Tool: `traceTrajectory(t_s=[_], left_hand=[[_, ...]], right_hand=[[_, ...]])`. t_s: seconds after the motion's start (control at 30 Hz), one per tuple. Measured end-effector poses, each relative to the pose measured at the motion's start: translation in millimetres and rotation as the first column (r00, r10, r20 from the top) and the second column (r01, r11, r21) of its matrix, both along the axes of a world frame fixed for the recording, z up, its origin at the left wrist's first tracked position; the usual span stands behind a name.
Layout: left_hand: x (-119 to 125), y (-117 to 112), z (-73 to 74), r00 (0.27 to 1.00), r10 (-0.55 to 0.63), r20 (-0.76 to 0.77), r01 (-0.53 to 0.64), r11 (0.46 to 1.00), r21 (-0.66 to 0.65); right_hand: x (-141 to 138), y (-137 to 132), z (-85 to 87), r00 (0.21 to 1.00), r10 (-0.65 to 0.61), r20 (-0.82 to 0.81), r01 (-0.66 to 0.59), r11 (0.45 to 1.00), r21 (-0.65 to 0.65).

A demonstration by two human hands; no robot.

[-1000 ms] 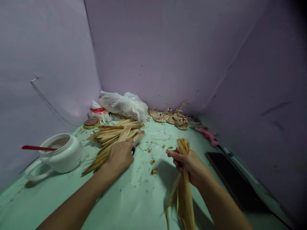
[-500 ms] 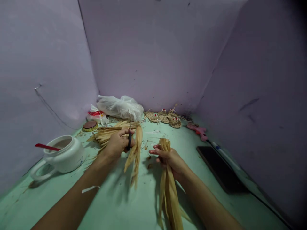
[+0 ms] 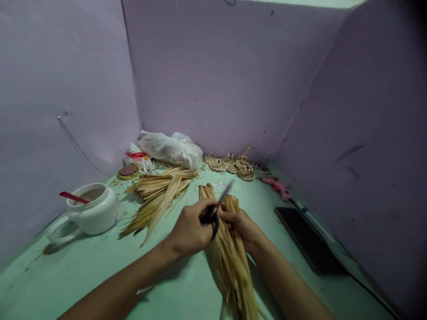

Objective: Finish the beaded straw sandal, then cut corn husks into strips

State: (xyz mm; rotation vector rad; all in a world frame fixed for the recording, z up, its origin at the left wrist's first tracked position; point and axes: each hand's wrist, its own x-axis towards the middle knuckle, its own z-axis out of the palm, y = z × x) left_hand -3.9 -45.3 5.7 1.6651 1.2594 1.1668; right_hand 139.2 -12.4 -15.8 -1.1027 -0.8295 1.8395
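Observation:
My left hand [image 3: 191,229] is closed around the black handles of a pair of scissors [image 3: 215,222], whose blades point up and to the right. It is close beside my right hand [image 3: 247,229], which grips a bundle of dried corn husks [image 3: 235,266] near its upper end. The long husks hang down toward me. A second bunched strip of husk [image 3: 207,192] stands out behind the scissors; which hand keeps hold of it is hidden. On the table to the left lies a spread pile of dried husks [image 3: 155,191], with one broad leaf on top.
A white mug [image 3: 96,215] with a red-handled utensil stands at the left. At the back are a plastic bag [image 3: 171,149], a round tin [image 3: 128,172] and several woven pieces with red beads [image 3: 230,165]. A pink glue gun [image 3: 278,186] and a black phone [image 3: 308,240] lie right.
My left hand has moved right, from beside the husk pile to my right hand, bringing the scissors and a husk strip. The bunch at my right hand looks thicker. The view has shifted slightly.

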Motion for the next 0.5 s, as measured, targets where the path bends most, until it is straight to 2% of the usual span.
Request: traceTrajectory(t_s=[0.07,0.13,0.17,0.27,0.33,0.5], left_hand=[[-10.9,9.6,7.0,0.982,0.142,0.123,-0.142,0.990,-0.011],[-20.8,20.7,9.9,0.933,0.284,0.222,-0.269,0.958,-0.097],[-24.2,25.7,9.2,0.911,0.326,0.252,-0.293,0.943,-0.159],[-26.5,35.5,0.5,0.892,0.336,0.302,-0.225,0.911,-0.347],[-24.1,37.6,-6.0,0.887,0.323,0.330,-0.178,0.898,-0.402],[-22.9,36.4,-5.9,0.846,0.350,0.402,-0.224,0.918,-0.327]], right_hand=[[7.3,3.4,4.6,1.000,-0.004,0.016,0.004,1.000,0.005],[13.8,6.2,8.0,0.999,-0.013,0.039,0.012,1.000,0.012],[16.2,7.3,9.0,0.999,-0.017,0.049,0.016,1.000,0.017],[18.6,8.6,9.4,0.998,-0.016,0.065,0.014,0.999,0.030],[17.7,8.3,8.2,0.997,0.000,0.072,-0.002,1.000,0.028],[14.8,5.7,5.0,0.994,0.029,0.108,-0.031,0.999,0.019]])
